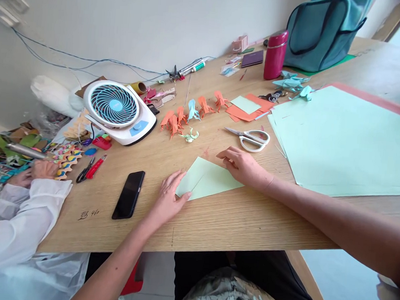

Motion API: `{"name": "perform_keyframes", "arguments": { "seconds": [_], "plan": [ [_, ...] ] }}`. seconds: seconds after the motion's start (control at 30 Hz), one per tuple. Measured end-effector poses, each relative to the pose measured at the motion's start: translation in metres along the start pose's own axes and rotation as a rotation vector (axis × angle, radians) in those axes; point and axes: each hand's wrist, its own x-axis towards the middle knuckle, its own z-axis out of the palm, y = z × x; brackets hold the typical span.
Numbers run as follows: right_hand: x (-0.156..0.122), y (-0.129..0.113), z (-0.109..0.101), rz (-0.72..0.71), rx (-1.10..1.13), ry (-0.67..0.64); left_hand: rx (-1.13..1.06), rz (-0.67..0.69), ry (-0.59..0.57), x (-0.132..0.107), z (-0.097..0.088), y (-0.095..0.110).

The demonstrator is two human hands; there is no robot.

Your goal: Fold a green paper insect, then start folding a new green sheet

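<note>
A light green sheet of origami paper [206,180] with a crease line lies on the wooden table in front of me. At its left corner my left hand [169,196] grips the edge, thumb on the near side and fingers along the far side. My right hand [241,166] rests over the sheet's far right edge, fingers loosely bent and apart, with a gap between thumb and forefinger. White-handled scissors [253,140] lie just beyond my right hand. Past the sheet stand several folded orange paper figures [205,107], a pale blue one [193,110] and a small green one [190,135].
A black phone [128,195] lies left of my left hand. Behind it stands a white fan [115,110]. Large green sheets [351,142] cover the right side, near a pink bottle [275,54] and teal bag [326,33]. A co-worker's hands [43,170] work at far left.
</note>
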Motion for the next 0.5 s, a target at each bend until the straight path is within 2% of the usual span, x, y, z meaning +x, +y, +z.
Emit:
{"name": "perform_keyframes", "arguments": {
  "seconds": [0.1, 0.2, 0.33, 0.5],
  "plan": [
    [0.004, 0.007, -0.008, 0.128, 0.0, 0.014, 0.077, -0.09, 0.033, 0.009, 0.003, 0.011],
    [0.006, 0.008, -0.012, 0.194, -0.052, -0.034, 0.074, -0.187, -0.021, 0.019, -0.001, 0.02],
    [0.007, 0.002, -0.015, 0.215, -0.158, -0.137, 0.098, -0.302, -0.09, 0.028, -0.005, 0.026],
    [0.004, -0.01, -0.018, 0.214, -0.217, -0.19, 0.126, -0.28, 0.022, 0.025, 0.0, 0.03]
  ]
}}
